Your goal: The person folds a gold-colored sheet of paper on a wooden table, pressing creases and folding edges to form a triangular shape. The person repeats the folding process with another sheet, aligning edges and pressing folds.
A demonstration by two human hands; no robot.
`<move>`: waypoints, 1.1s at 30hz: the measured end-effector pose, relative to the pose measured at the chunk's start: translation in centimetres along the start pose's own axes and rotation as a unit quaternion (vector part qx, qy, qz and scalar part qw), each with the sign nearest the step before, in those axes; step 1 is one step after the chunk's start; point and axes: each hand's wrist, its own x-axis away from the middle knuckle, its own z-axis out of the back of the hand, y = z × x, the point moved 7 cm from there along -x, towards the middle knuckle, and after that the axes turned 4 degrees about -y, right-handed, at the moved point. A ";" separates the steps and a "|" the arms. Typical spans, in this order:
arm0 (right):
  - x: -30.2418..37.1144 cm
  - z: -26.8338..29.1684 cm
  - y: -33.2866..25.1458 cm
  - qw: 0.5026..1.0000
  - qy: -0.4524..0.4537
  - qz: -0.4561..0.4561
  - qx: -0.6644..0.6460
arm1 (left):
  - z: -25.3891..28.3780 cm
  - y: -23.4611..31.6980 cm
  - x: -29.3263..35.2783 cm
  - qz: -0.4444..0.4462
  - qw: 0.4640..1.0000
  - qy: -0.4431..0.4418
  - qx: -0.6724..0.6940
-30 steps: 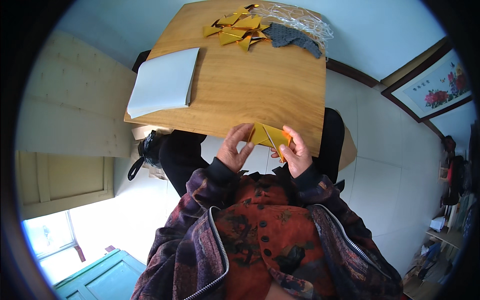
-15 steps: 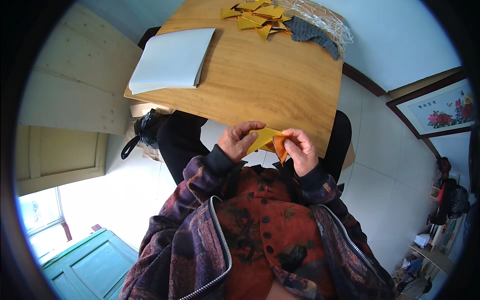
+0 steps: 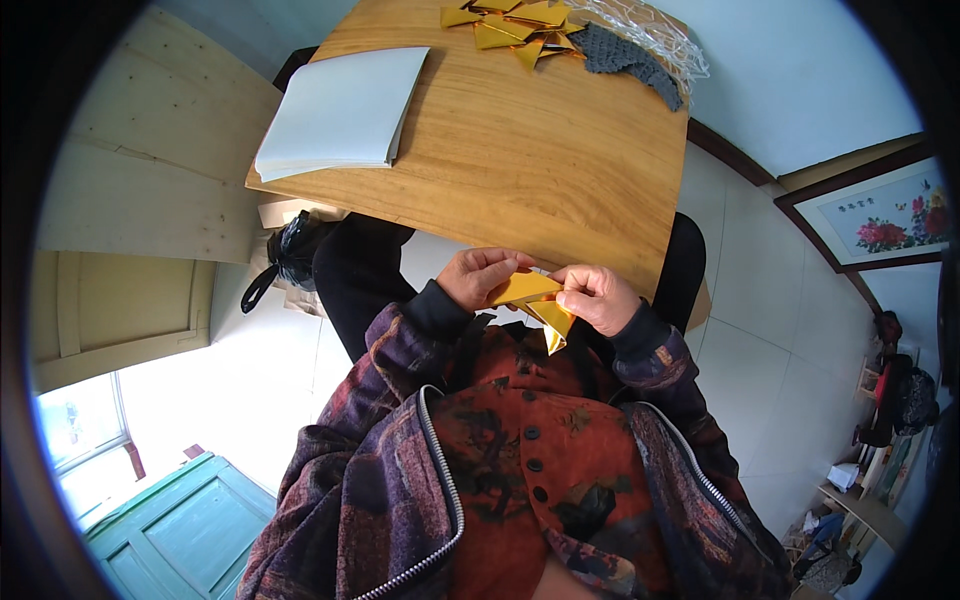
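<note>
Between my two hands, just off the near edge of the table, is a piece of gold foil paper [image 3: 528,288] with creased folds. My left hand [image 3: 480,277] pinches its left end between thumb and fingers. On the right end, my right hand [image 3: 598,297] is closed, the thumb pressing on the folded part. A pointed flap of the gold paper hangs down below my right thumb. The fingers behind the paper are partly hidden.
A stack of white paper sheets [image 3: 345,108] lies at the table's left. Several folded gold pieces [image 3: 505,33] are heaped at the far side, beside a dark grey knitted cloth [image 3: 628,62] and clear, crinkled plastic netting [image 3: 655,30]. The wooden table [image 3: 540,150] has its near edge just beyond my hands.
My right hand has turned over the gold paper's right end. The flap that showed an orange side now shows shiny gold and hangs lower. Both hands still grip the paper.
</note>
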 end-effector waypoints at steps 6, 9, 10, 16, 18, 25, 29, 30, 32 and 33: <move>-0.1 -0.1 -0.6 0.992 0.104 0.005 0.075 | -0.2 -0.1 -0.1 -0.012 1.000 0.013 0.013; 0.4 -0.2 -1.8 0.982 0.158 0.067 0.079 | -0.1 0.2 0.1 -0.017 0.999 0.019 -0.028; 0.7 -0.2 -2.2 0.970 0.200 0.088 0.103 | -0.1 0.6 0.2 -0.031 0.999 0.011 -0.042; 0.7 0.3 -3.4 0.902 0.362 0.163 0.170 | -0.8 1.6 0.1 -0.079 0.994 0.001 -0.079; -0.1 1.0 -2.9 0.915 0.340 0.128 0.174 | -0.7 2.1 -0.1 -0.081 0.994 0.000 -0.078; -2.4 3.4 -3.6 0.962 0.215 0.167 -0.026 | 1.8 4.8 -1.6 -0.134 0.989 0.055 -0.011; -3.9 5.6 -4.3 0.925 0.329 0.073 0.178 | 2.6 5.0 -3.9 -0.175 0.974 0.086 -0.112; -4.1 5.7 -5.0 0.901 0.346 0.091 0.247 | 3.0 5.1 -4.5 -0.180 0.960 0.130 -0.172; -4.5 5.7 -5.9 0.841 0.383 0.095 0.369 | 3.7 5.4 -5.7 -0.183 0.924 0.206 -0.267; -4.8 5.8 -6.0 0.830 0.390 0.084 0.390 | 4.0 5.8 -5.6 -0.168 0.865 0.256 -0.398</move>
